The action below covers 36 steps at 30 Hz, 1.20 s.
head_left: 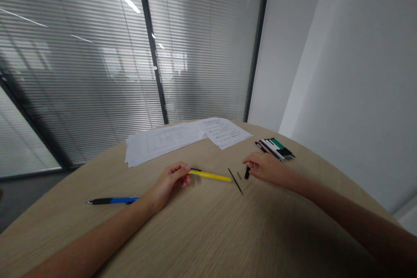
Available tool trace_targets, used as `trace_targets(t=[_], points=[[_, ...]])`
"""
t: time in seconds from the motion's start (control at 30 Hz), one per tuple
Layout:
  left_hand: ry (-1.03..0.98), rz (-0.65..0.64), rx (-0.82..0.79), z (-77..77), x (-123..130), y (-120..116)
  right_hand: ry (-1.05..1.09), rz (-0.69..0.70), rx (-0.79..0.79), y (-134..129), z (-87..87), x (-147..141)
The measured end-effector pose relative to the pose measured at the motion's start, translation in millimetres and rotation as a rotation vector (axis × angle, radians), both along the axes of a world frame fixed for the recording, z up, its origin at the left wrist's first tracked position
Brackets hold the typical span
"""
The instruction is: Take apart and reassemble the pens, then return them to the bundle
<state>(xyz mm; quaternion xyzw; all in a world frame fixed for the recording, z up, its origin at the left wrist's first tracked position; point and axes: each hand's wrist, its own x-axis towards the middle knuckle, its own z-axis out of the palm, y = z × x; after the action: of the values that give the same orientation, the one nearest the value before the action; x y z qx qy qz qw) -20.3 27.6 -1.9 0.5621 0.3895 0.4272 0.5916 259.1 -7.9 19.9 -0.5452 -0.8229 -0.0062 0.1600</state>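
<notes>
The wooden table [208, 230] is right in front, and both bare arms reach over it. The left hand [168, 183] is closed up small and holds one end of a yellow pen barrel [209, 176]. Just past the other end of the yellow pen barrel lie a thin black ink refill [235, 181] and a tiny silver pen part [239, 175]. Beyond them, the right hand [266, 169] is narrow, with its fingers at a small black pen part [247, 173]; I cannot tell if they grip it. A blue and black pen [112, 200] lies left of the yellow pen barrel. Farther away are white papers [189, 139] and a bunch of pens [275, 148]. Behind them all is a glass wall with blinds [97, 74].
</notes>
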Motion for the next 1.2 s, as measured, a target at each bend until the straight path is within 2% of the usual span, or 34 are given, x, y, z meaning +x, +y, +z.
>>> trace_targets(t=[0.17, 0.3, 0.43, 0.6, 0.7, 0.83, 0.93, 1.0, 1.1, 1.2], points=[[0.026, -0.032, 0.041, 2.6, 0, -3, 0.085, 0.073, 0.141, -16, 7.3, -17], [0.051, -0.013, 0.115, 3.8, 1, -7, 0.057, 0.194, 0.128, -30, -1.1, -36], [0.073, -0.01, 0.155, 5.8, 4, -15, -0.018, 0.164, 0.116, -34, -9.1, -44], [0.209, -0.063, 0.209, 6.5, 8, -23, -0.002, 0.107, 0.075, -32, -5.1, -41], [0.381, -0.107, 0.332, 4.3, 9, -25, -0.004, 0.126, 0.105, -31, -4.0, -39], [0.611, -0.221, 0.622, 1.1, 9, -29, -0.072, 0.169, 0.184, -36, -9.7, -43], [0.696, -0.311, 0.812, -1.5, 9, -32, -0.122, 0.119, 0.218, -42, -13.2, -48], [0.742, -0.317, 0.864, -3.3, 8, -32, -0.128, 0.024, 0.201, -45, -12.6, -50], [0.782, -0.214, 0.843, -5.5, 6, -30, -0.172, -0.133, 0.09, -46, -8.4, -52], [0.781, -0.083, 0.803, -7.0, 5, -26, -0.274, -0.174, -0.045, -46, -5.7, -53]])
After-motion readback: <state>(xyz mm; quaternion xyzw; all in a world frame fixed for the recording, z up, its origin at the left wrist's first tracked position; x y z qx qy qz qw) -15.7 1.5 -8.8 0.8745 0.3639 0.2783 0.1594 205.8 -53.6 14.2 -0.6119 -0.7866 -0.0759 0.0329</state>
